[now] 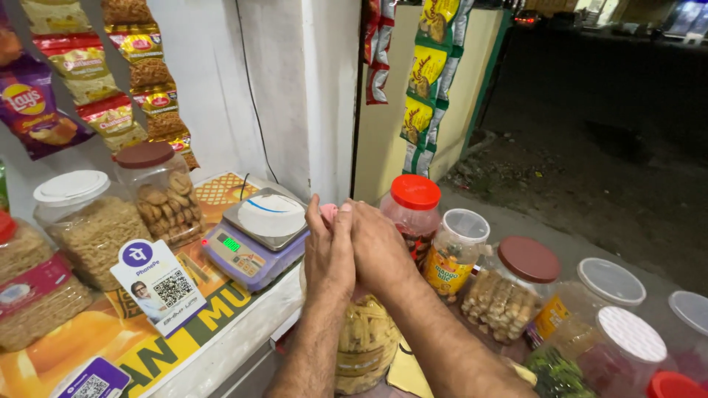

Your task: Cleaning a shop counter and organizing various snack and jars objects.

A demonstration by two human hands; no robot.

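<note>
My left hand (330, 254) and my right hand (377, 247) are pressed together over the top of a clear plastic jar (366, 340) of yellow stick snacks. A small pink thing (329, 211), perhaps the jar's lid or knob, shows just above my left fingers. Both hands cover the jar's top, so I cannot tell how they grip it. The jar stands in front of the counter edge, beside a small weighing scale (256, 236).
Jars with red and white lids (415, 193) stand to the right. Larger snack jars (90, 221) and a payment code stand (157, 284) sit on the yellow counter (140, 335). Snack packets (110, 81) hang on the white wall; a dark street lies beyond.
</note>
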